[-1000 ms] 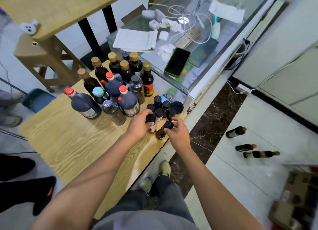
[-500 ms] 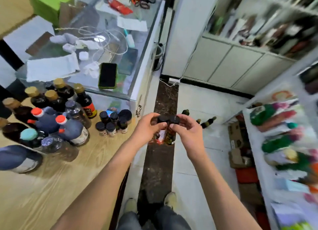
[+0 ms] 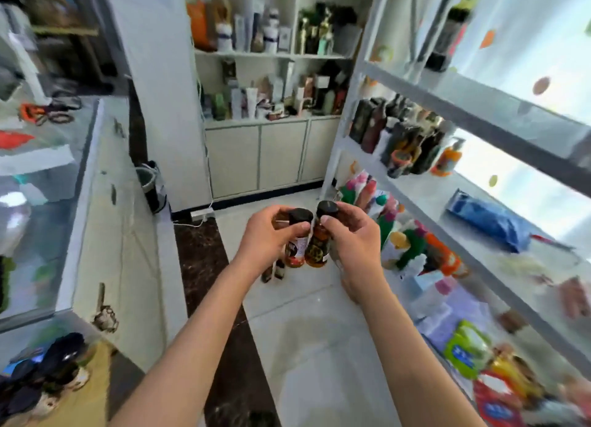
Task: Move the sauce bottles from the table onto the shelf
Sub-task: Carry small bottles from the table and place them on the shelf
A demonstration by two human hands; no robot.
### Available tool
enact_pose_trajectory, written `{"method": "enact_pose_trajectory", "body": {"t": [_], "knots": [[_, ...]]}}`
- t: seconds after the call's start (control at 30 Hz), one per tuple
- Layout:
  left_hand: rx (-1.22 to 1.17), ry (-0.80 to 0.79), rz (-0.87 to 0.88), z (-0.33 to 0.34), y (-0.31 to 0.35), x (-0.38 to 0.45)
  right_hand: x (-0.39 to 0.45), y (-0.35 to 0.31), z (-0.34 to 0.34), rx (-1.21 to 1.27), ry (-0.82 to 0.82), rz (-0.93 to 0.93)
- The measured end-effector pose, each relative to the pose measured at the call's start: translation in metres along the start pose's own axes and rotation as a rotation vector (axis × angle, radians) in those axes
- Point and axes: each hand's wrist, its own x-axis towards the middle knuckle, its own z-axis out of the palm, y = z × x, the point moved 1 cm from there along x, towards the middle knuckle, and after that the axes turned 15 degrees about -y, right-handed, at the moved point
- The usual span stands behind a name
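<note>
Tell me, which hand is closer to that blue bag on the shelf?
Right. The right hand, gripping a small sauce bottle, is on the shelf side, level with the blue bag. The left hand, gripping the other bottle, is farther across the aisle.

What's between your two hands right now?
In the head view, two small black-capped sauce bottles stand side by side between them, the left hand gripping one and the right hand the other, held above the floor beside the white shelf.
</note>
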Motion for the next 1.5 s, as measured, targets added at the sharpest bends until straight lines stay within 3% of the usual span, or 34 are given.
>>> {"method": "enact_pose_trajectory", "body": {"t": [0.37, 0.7, 0.93, 1.2, 1.5], "knots": [[0.066, -0.151, 0.253, 0.208, 0.162, 0.158, 0.052, -0.079, -0.267, -0.137, 0.242, -0.214], [0.002, -0.245, 0.404, 0.358, 0.258, 0.276, 0.094, -0.122, -0.449, -0.244, 0.402, -0.293], [-0.063, -0.371, 0.485, 0.421, 0.28, 0.367, 0.136, -0.124, -0.524, -0.302, 0.519, -0.285], [-0.207, -0.669, 0.513, 0.48, 0.302, 0.494, 0.213, -0.115, -0.595, -0.387, 0.679, -0.182], [-0.168, -0.825, 0.541, 0.541, 0.31, 0.595, 0.274, -0.097, -0.666, -0.477, 0.866, -0.073]]}}
